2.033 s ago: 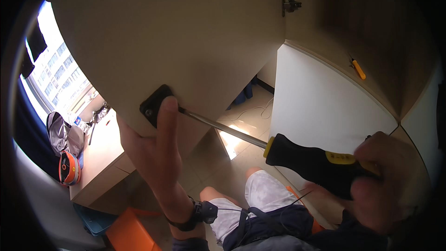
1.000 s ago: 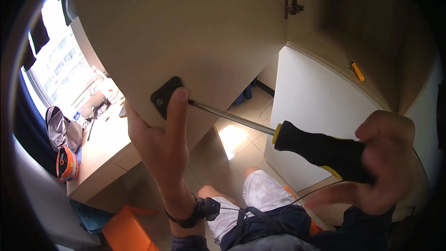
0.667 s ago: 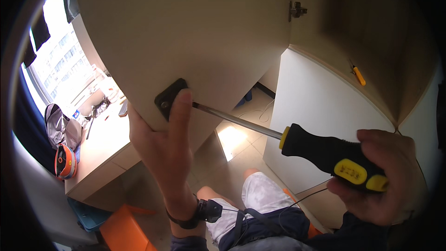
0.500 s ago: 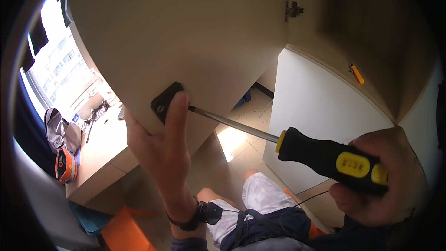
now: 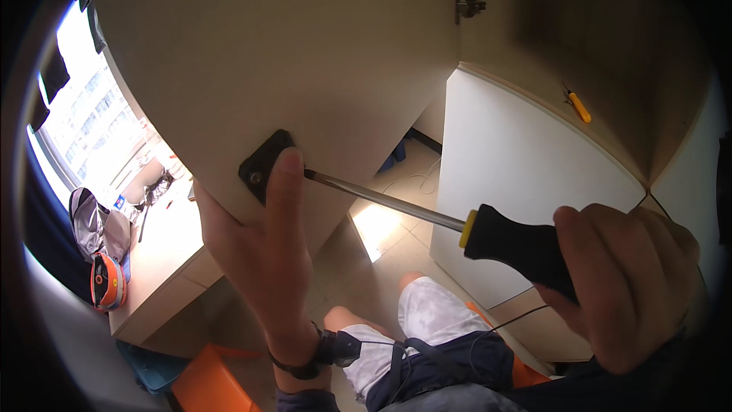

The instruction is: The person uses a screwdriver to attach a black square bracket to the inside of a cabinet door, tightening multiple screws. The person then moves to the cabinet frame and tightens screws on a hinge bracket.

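A pale cabinet door point(image 5: 305, 53) stands open in front of me. Against its face, near the lower left edge, lies a small black fitting point(image 5: 263, 162) with a screw in its near end. My left hand point(image 5: 263, 236) pinches it to the door, thumb across it and fingers behind the edge. A screwdriver point(image 5: 396, 204) points leftward, its shaft ending beside the left thumb; whether the tip sits in a screw is hidden. My right hand point(image 5: 625, 275) wraps round its black handle, fingers over the top.
A metal hinge point(image 5: 468, 7) sits at the door's right edge. A yellow-handled tool point(image 5: 579, 106) lies on the cabinet shelf point(image 5: 526, 91). To the left are a desk point(image 5: 164, 248) with a grey bag point(image 5: 95, 221), and an orange stool-like object point(image 5: 213, 385). A thin cable point(image 5: 518, 320) runs near my lap.
My right hand has turned over on the screwdriver handle, and its fingers now cover the yellow patch. The left hand keeps its hold. The whole view has shifted slightly.
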{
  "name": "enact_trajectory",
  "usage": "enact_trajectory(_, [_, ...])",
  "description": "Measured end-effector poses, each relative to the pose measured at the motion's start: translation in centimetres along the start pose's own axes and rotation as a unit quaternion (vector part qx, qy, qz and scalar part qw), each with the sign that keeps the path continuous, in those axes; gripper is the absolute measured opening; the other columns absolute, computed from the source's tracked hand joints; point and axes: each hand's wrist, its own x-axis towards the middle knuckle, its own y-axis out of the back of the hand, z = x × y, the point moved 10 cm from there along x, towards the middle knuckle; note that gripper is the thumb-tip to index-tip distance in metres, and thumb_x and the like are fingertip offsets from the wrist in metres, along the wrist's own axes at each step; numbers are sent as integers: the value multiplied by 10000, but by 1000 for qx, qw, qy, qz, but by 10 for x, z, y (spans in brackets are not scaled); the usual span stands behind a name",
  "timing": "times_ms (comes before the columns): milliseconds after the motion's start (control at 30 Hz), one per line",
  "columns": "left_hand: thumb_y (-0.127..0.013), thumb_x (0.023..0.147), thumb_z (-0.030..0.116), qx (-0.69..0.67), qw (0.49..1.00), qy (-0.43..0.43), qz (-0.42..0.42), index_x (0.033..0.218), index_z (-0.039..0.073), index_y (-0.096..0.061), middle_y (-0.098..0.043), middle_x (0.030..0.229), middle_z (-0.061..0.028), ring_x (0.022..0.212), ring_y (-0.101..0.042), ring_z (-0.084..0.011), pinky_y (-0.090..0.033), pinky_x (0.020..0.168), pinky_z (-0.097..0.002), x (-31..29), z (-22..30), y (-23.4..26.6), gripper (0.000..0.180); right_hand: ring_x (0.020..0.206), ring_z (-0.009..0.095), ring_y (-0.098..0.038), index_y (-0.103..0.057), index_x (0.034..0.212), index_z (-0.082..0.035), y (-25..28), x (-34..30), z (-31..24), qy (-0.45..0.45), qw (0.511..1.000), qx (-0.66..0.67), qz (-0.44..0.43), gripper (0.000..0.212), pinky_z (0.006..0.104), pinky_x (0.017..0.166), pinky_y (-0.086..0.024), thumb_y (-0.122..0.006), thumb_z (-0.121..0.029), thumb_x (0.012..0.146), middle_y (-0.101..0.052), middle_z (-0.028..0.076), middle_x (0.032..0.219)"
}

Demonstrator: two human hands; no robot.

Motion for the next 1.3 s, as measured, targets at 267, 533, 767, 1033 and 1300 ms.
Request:
enact_trajectory(267, [-697, 840, 270, -30, 999, -18, 2, 1049, -29, -567, -606, 922, -89, 826, -577, -161, -457, 724, -273, -7, 5, -1, 387, 500, 120, -526, -621, 909, 57, -67, -19, 53, -356, 720, 550, -231, 327, 230, 468, -400, -716, -215, 754, -596, 82, 658])
enact_trajectory(533, [-694, 841, 318, -44, 999, -12, -26, 1102, -16, -562, -617, 943, -88, 851, -589, -177, -462, 755, -286, -11, 3, -12, 444, 567, 76, -535, -582, 940, 20, -67, -18, 55, -305, 738, 575, -176, 231, 194, 438, -384, -684, -137, 805, -596, 81, 790])
enact_trajectory(767, [-693, 840, 300, -27, 999, 5, -22, 1145, -24, -543, -609, 994, -105, 894, -583, -194, -465, 790, -312, -7, 5, -8, 469, 630, 177, -601, -600, 974, 24, -3, -5, -8, 26, 998, -50, 34, 410, 259, 465, -436, -779, -185, 671, -616, 122, 795])
enact_trajectory(1033, [-687, 845, 308, -29, 1000, -2, -12, 1139, -32, -547, -606, 993, -112, 902, -578, -194, -460, 798, -309, -7, 6, -8, 471, 451, 80, -473, -600, 1060, 26, -88, -31, 38, -440, 503, 659, -344, 306, 206, 346, -279, -583, -249, 925, -611, 65, 797])
enact_trajectory(1300, [-687, 845, 310, -40, 999, -9, -29, 1089, -27, -562, -603, 937, -96, 819, -576, -176, -459, 725, -293, -3, -5, -10, 435, 627, 82, -545, -521, 1001, -20, -67, -11, 44, -316, 699, 610, -199, 397, 218, 532, -413, -762, -54, 688, -556, 52, 889])
